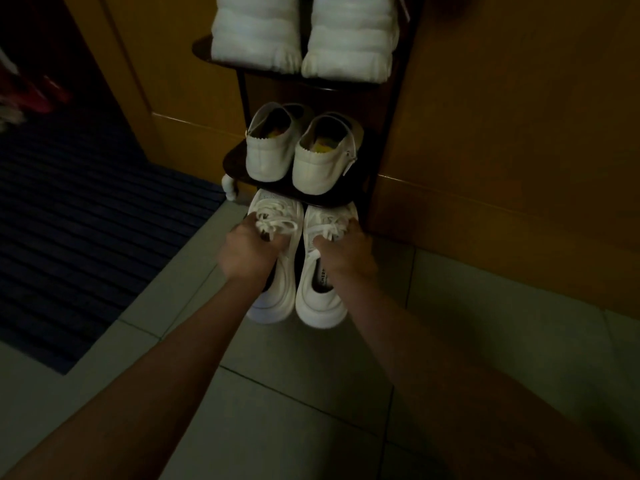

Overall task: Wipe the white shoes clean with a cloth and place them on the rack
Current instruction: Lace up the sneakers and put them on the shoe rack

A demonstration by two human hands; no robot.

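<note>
While I watch through the head camera, wood panelling fills the space beyond and to the right of both grips. Pale floor tiles lie beneath the grips and run back toward me. A dark ribbed mat sits well off to the left of the left grip.

A dark shoe rack rises straight ahead of the grips, against the panelling.
- Top shelf: chunky white pair, far above the grips.
- Middle shelf: white slip-on pair, heels toward me, just above the grips.

The white laced sneakers are side by side and touching. The left sneaker is in the left hand and the right sneaker is in the right hand. Their toes are tucked under the middle shelf and their heels point out toward me.

Each hand is closed, with its fingers curled into the laces and tongue of its own sneaker. I cannot tell whether the soles rest on a lower shelf, rest on the tiles or hang free.
</note>
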